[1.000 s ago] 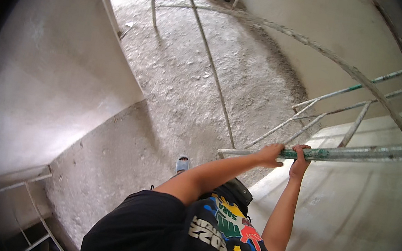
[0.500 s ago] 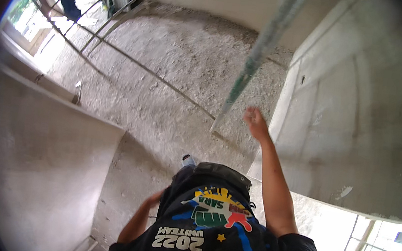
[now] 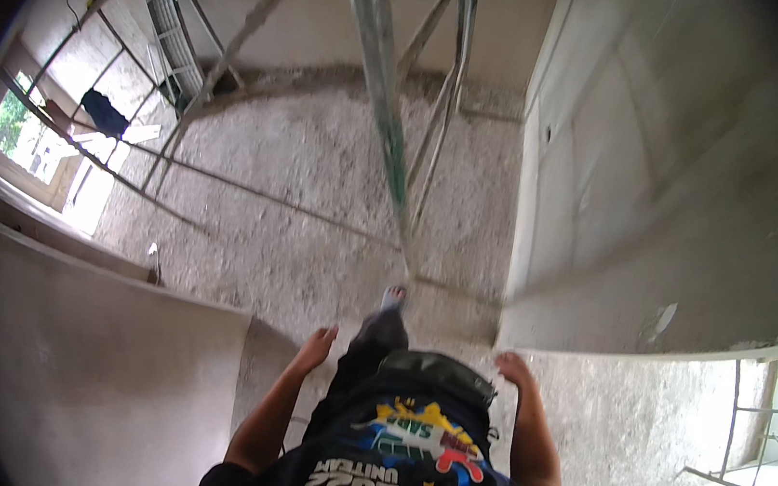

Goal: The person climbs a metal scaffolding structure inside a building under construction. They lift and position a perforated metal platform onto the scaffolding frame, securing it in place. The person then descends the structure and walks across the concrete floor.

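Observation:
Both my hands hang apart at my sides, just ahead of my dark T-shirt, and nothing shows in either. My left hand point(image 3: 319, 345) is beside my dark trouser leg, near the end of a low plastered wall point(image 3: 102, 363); its fingers look loosely stretched and open. My right hand point(image 3: 514, 367) is near the lower corner of the tall plastered wall point(image 3: 684, 211); its fingers look loosely bent and open, though small in view. A dark waist bag point(image 3: 439, 373) lies across my front between the hands. My foot point(image 3: 393, 296) is forward on the rough floor point(image 3: 299, 261).
Scaffold frame tubes point(image 3: 389, 126) stand ahead, with a thin bar point(image 3: 268, 197) running low to the left. A ladder-like metal frame point(image 3: 172, 17) leans at the far left. A dark cloth point(image 3: 105, 113) hangs near a bright window point(image 3: 23, 135). More metal scaffolding point(image 3: 774, 426) stands at right.
My right hand has come down and back from near the scaffold tube to my side. My left hand has swung forward into fuller view. The view has turned, and a foot now shows ahead.

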{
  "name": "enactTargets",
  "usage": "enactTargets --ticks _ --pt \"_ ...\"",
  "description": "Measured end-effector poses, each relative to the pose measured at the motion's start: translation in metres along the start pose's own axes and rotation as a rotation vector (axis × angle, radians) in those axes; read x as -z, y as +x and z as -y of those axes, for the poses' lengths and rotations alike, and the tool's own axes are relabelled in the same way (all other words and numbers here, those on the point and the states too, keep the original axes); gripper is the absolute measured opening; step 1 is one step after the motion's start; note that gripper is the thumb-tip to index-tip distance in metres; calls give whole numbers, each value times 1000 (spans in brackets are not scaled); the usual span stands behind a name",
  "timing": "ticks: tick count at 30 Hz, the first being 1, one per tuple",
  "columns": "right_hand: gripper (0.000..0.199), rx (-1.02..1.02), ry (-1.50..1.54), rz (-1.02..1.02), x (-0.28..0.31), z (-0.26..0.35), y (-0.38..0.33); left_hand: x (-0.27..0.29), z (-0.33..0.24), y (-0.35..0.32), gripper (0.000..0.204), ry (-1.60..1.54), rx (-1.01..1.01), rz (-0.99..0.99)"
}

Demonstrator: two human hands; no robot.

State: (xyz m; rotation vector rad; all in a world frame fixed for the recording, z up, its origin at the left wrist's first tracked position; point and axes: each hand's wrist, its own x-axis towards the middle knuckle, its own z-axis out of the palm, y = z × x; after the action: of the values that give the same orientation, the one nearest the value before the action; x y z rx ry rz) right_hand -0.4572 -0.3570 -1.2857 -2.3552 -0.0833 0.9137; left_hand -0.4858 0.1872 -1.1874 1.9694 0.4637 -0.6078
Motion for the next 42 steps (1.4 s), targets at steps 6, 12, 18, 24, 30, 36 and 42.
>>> enactTargets --ticks 6,12,18,24,30,36,42 --pt "42 569 -801 -49 -105 -107 75 -16 37 -10 86 373 191 332" --pt "44 -513 608 257 -157 -25 16 50 -40 -1 73 240 136 576" --pt "54 -683 981 213 -239 48 -34 213 -304 -186 38 -57 -1222 156" --pt "53 -686 411 202 -278 57 35 342 -278 -348 17 -318 -1827 1132" --pt "44 -224 491 -280 -254 155 -12 335 -236 -326 19 -712 -1937 752" --pt "44 -544 516 -184 -242 181 -48 329 -285 -295 18 -437 -2152 834" --pt "70 -730 1050 -66 -217 156 -41 377 -317 -228 36 -199 -2036 27"
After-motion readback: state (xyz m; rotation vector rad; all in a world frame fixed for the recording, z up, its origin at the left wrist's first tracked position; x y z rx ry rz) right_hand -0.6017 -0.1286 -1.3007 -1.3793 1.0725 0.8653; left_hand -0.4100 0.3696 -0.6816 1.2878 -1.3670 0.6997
